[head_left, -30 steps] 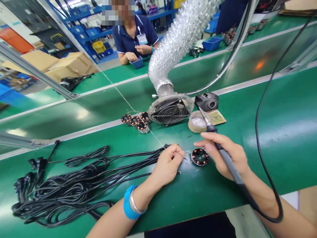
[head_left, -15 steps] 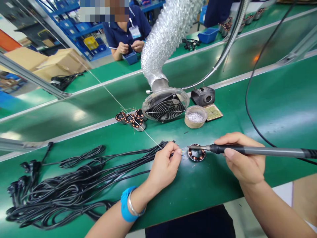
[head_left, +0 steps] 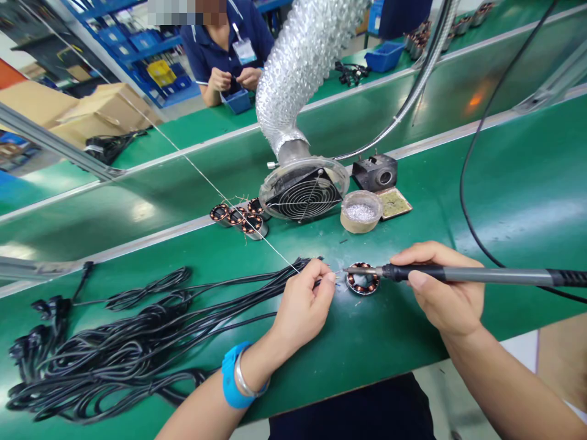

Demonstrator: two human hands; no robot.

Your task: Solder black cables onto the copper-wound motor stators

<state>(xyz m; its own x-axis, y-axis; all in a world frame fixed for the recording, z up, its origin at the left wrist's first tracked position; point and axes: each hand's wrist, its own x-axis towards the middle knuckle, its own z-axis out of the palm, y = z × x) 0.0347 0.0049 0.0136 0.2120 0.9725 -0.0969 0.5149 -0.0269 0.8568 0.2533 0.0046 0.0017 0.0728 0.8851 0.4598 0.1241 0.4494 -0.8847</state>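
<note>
My right hand (head_left: 443, 290) is closed round the handle of a soldering iron (head_left: 495, 276), which points left. Its metal tip lies over the near-left rim of a motor stator (head_left: 362, 279) with copper windings, flat on the green bench. Just left of the stator, my left hand (head_left: 308, 299) pinches a thin strand of solder wire (head_left: 280, 255) that comes down from the upper left. Fine wire ends stick out between its fingertips and the iron's tip; whether they touch I cannot tell. Black power cables (head_left: 257, 282) run up to my left hand from the left.
Behind stand several more stators (head_left: 251, 226), a fume extractor (head_left: 305, 194) on a silver duct, a round tub of metal shavings (head_left: 361, 212), a sponge tray (head_left: 394, 203) and an iron holder (head_left: 375, 172). The iron's cord (head_left: 474, 226) loops at right. Across the bench sits a co-worker (head_left: 229, 49).
The view has shifted slightly, moving the scene a little left and up. Both hands keep their grips, and the iron's tip stays at the stator's left side.
</note>
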